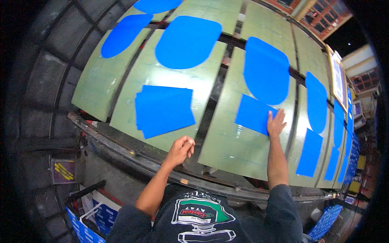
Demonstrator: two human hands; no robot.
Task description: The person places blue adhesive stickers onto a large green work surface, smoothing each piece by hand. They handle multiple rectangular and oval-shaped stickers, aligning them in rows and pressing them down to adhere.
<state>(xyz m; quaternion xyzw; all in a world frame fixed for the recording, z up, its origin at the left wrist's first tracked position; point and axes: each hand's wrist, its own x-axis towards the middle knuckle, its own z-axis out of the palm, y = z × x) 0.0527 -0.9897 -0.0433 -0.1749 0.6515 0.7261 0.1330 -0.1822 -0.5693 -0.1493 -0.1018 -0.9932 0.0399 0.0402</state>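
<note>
My right hand (276,121) lies with fingers spread on the right end of a blue rectangular sheet (253,114), on a pale green board (218,152). Just beyond that sheet is a larger blue piece with rounded corners (267,73). My left hand (181,150) hovers near the front edge of the neighbouring board (121,112), fingers curled, with nothing seen in it. Past it, a loosely fanned stack of blue rectangular sheets (165,111) rests on that board, and a rounded blue piece (188,42) lies farther up.
More boards with blue pieces (316,103) run to the right, divided by dark gaps. A wooden-framed screen (339,79) stands at the far right edge. The table's dark front rail (106,142) passes before me. A box with yellow markers (63,171) sits lower left.
</note>
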